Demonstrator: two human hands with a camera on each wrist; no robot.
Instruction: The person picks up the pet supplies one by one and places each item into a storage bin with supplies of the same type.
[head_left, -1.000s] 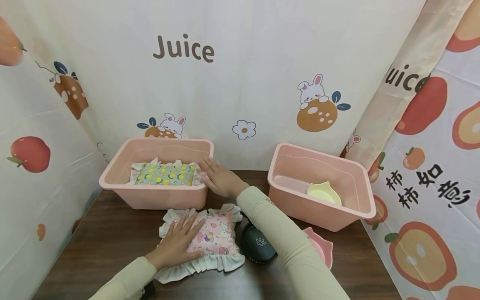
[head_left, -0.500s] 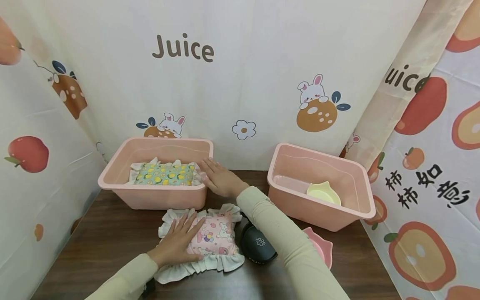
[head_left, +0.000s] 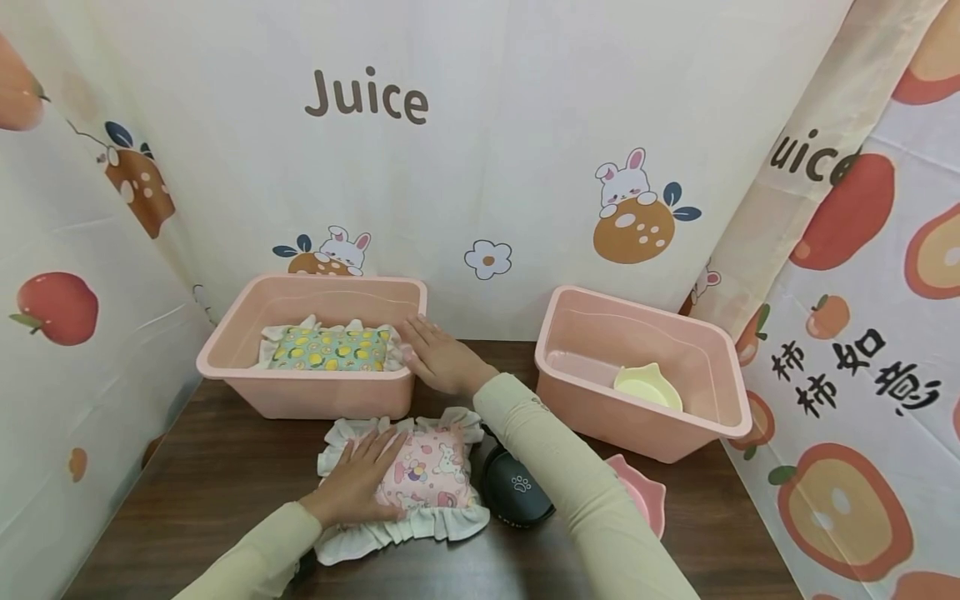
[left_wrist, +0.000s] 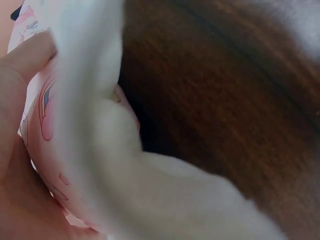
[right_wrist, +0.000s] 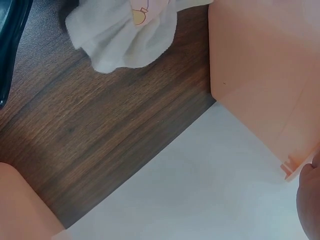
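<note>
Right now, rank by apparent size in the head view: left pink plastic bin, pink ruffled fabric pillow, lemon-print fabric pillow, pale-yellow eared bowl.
1. Left pink bin
2. Pink pillow, partly under the left hand
3. Lemon-print pillow
4. Yellow bowl
The pink pillow lies nearer the camera, so true pillow sizes are unsure.

Left hand (head_left: 356,483) palm down, thumb (head_left: 381,511) spread from fingers (head_left: 377,452), right hand (head_left: 447,360) farther forward, fingers straight, right arm (head_left: 566,471) outstretched.

Back curtain (head_left: 487,175): "Juice"; right curtain (head_left: 885,321): "柿柿如意"; black dish (head_left: 510,507): paw print (head_left: 521,484).
</note>
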